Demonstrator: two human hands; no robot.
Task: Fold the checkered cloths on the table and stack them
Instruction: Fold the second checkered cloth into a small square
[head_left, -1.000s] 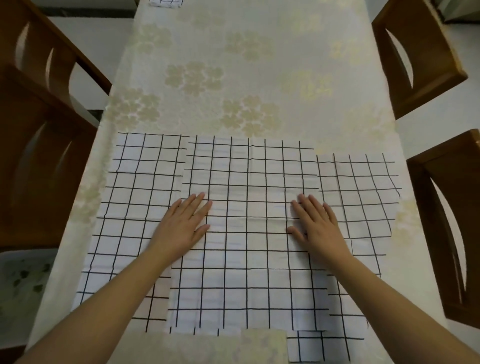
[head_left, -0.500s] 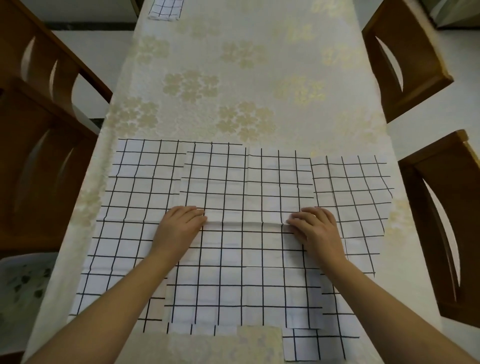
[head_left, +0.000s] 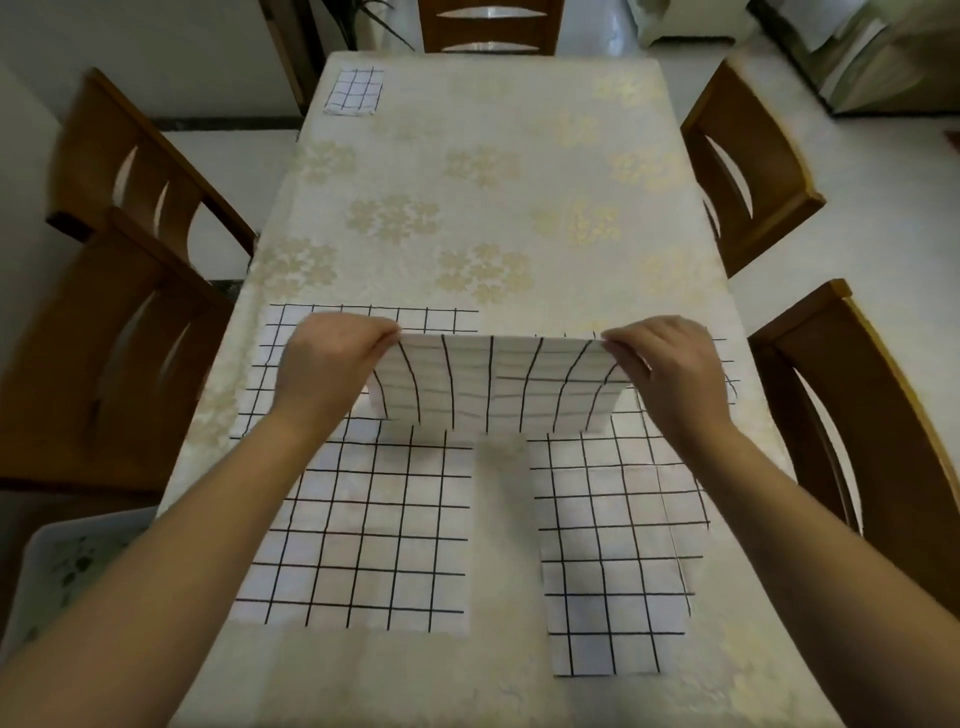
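— Where's the cloth?
— The folded cloth (head_left: 493, 384) hangs above the surface (head_left: 519, 156), its top edge level. The left hand (head_left: 332, 364) pinches its left corner, the right hand (head_left: 670, 364) its right corner.
— And the others?
— Left cloth (head_left: 363, 530) and right cloth (head_left: 613, 545) lie flat below it, apart. A small folded one (head_left: 354, 91) sits at the far left corner.

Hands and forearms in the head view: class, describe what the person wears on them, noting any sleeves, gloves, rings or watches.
Both forearms are bare up to the frame edge, with no sleeves showing. The left hand and right hand wear no gloves. No ring, watch or bracelet is visible on either wrist or on the fingers that show.
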